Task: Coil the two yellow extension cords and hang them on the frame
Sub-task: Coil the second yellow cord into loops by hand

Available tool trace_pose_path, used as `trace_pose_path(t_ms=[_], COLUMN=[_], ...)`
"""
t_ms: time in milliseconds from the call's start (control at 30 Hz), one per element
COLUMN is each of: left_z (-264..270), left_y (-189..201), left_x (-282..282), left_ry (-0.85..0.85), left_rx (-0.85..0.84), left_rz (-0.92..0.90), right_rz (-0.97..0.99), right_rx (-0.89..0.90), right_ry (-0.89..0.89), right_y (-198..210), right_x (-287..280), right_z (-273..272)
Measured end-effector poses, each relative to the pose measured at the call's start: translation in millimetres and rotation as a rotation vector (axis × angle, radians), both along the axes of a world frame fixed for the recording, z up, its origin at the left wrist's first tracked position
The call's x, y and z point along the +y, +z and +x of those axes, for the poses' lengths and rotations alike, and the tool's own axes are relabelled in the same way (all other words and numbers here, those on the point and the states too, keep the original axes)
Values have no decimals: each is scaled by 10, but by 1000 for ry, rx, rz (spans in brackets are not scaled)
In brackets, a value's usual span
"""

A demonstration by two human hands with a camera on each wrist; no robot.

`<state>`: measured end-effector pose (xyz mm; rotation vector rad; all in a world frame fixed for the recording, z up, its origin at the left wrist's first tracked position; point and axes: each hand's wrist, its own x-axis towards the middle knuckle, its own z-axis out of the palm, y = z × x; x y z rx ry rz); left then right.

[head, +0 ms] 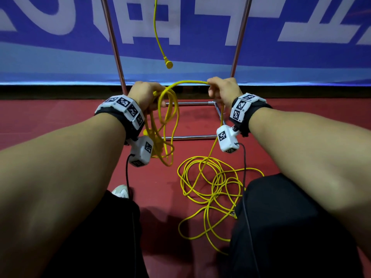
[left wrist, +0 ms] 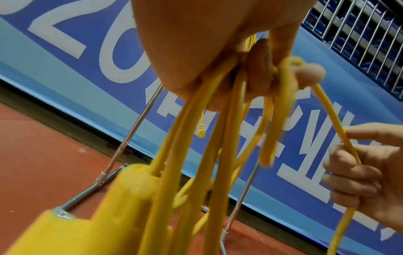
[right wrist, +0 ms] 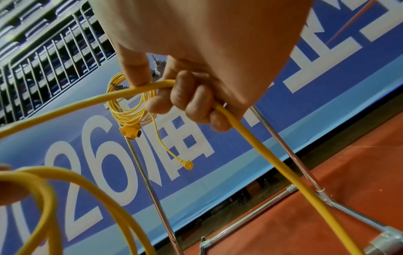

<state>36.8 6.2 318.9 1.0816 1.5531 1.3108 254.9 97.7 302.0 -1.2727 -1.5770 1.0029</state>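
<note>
Gap between frame uprights [head: 113, 43] open; hanging plug [head: 169, 64] dangles mid-gap (cord tangle [head: 208, 189] on floor).

Quick count: 2 yellow extension cords total. 1 coiled cord [right wrist: 130, 110] already up on the frame [head: 112, 37], w/ 1 plug [head: 169, 64] dangling. Other cord [head: 208, 189] is half done, approx 3-4 loops [head: 166, 125] hanging, can't tell exactly, rest is 1 messy pile on the floor. 2 hands, left hand [head: 145, 95] + right hand [head: 222, 90]. 1 frame, 2 uprights visible.
</note>
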Motion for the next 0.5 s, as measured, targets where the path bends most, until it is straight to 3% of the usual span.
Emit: trace_pose_path(t_ms=[200, 367, 500], left_z=[146, 233, 210], left_y=[-23, -20, -20], left_x=[-1, 2, 33], left_ry=[-125, -99, -66], left_rx=[77, 133, 228], left_rz=[-18, -43, -19], right_rz=[40, 152, 170], right_rx=[-80, -333, -357], right_ry=[150, 283, 298], right_y=[24, 41, -3], right_x=[-112, -229, -239], right_z=[-155, -429, -490])
